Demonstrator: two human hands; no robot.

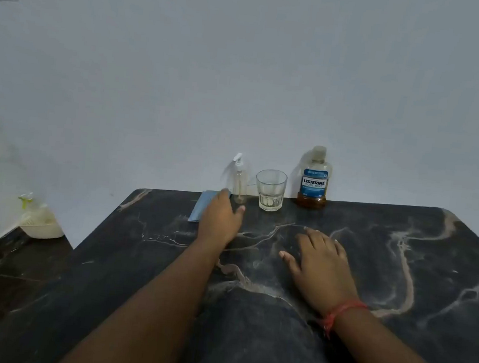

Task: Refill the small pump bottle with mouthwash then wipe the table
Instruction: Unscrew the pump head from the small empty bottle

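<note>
Left hand reached out, fingers loose and gripping nothing, just short of the small pump bottle at the table's far edge, while right hand lay flat, likely steadying.

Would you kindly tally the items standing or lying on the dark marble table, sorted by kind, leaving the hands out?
Bottles: 2, the small pump bottle and the mouthwash bottle
Drinking glasses: 1, the clear glass
Cloths: 1, the folded blue cloth, partly under the left hand
Total: 4
</note>
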